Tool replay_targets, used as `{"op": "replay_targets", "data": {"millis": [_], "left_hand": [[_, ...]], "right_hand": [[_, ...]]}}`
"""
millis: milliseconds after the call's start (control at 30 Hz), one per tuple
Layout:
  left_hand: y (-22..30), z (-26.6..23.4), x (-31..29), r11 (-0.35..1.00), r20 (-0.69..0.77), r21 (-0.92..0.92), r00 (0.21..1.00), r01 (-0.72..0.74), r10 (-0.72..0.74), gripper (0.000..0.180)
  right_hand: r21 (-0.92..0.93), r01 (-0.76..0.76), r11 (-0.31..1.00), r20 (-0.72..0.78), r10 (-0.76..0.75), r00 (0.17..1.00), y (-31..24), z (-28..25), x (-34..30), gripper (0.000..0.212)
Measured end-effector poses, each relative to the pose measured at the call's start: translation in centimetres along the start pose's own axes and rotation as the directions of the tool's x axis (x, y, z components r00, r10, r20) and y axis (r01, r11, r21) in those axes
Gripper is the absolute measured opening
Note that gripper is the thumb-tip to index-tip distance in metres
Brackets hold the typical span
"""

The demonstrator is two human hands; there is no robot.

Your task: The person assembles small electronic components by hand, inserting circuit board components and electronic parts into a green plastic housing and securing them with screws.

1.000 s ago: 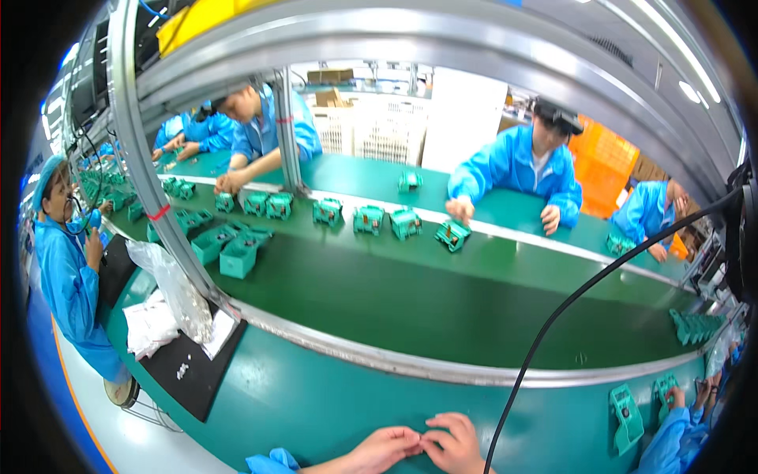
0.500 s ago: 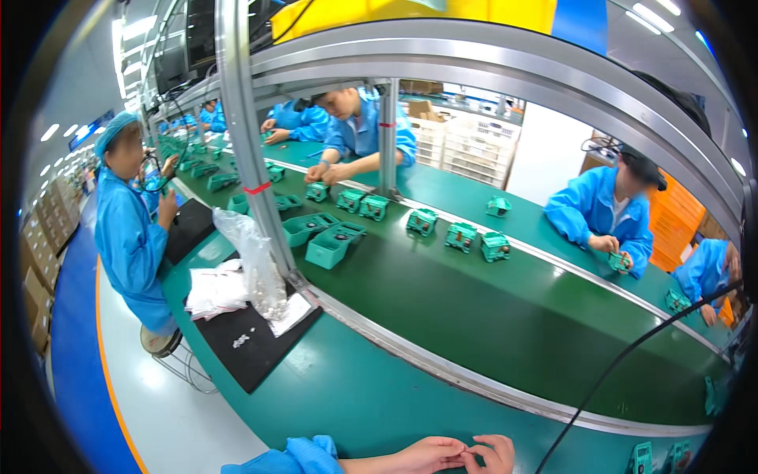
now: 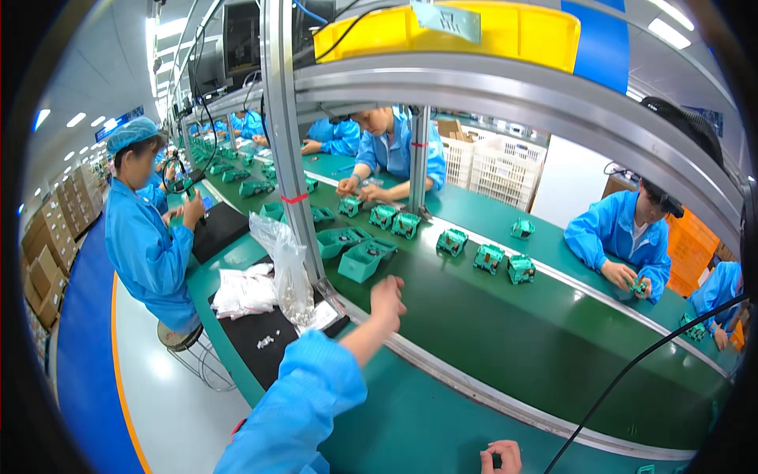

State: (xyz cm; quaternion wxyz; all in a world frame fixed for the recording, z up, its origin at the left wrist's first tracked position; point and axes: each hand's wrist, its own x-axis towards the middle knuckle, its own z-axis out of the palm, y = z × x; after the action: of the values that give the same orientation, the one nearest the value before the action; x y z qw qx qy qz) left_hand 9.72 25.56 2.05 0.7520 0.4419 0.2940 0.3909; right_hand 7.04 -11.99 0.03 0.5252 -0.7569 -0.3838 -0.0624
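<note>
My left hand point(image 3: 387, 302) reaches out over the near rail of the green belt, just short of a green bin point(image 3: 362, 267) that holds small dark parts. Its fingers look loosely bent and apart, with nothing seen in them. Low in the picture, my right hand point(image 3: 502, 457) stays over the near green bench point(image 3: 426, 419), its fingers curled in toward the thumb. Whatever the right hand may hold is too small or hidden to make out. A second green bin point(image 3: 335, 241) stands behind the first.
A metal post point(image 3: 286, 142) rises left of my left hand. Beside it, a clear plastic bag point(image 3: 288, 265) and white packets point(image 3: 243, 292) lie on a black mat point(image 3: 264, 359). Green housings point(image 3: 452, 242) line the belt. A black cable point(image 3: 632, 363) crosses at right. Several co-workers sit or stand around.
My hands were together at the bench's near edge, fingertips touching. The left hand has since moved forward and left toward the bins; the right stays low. The view has shifted.
</note>
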Motion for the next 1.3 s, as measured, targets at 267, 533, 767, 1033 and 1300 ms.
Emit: {"op": "replay_targets", "data": {"millis": [267,533,767,1033,1300], "left_hand": [[-2.0,-5.5,8.8,-0.115,0.135,0.99,0.786,-0.082,0.603,0.01],[-2.9,0.4,-1.5,0.043,0.637,0.747,0.733,-0.663,0.238,0.012],[-5.8,2.1,-18.0,0.315,0.995,0.101,0.091,-0.944,-0.046,0.02],[-7.0,2.3,-19.1,0.386,0.999,0.054,0.05,-0.921,-0.022,0.025],[-7.5,1.7,-19.5,0.469,0.996,-0.003,0.04,-0.883,0.08,0.028]], "right_hand": [[-0.012,-0.022,1.0,0.079,0.023,0.997,-0.9,0.5,-0.4,0.006],[0.22,-0.213,0.952,-0.058,0.23,0.971,-0.7,-1.0,-0.2,0.004],[0.016,-0.035,0.999,-0.095,0.036,0.995,-0.4,-3.7,1.8,0.01],[-0.594,0.24,0.768,0.524,0.144,0.839,-1.7,-5.3,3.1,0.007],[-0.601,0.391,0.697,0.684,0.196,0.703,-1.4,-4.0,4.4,0.006]]}}
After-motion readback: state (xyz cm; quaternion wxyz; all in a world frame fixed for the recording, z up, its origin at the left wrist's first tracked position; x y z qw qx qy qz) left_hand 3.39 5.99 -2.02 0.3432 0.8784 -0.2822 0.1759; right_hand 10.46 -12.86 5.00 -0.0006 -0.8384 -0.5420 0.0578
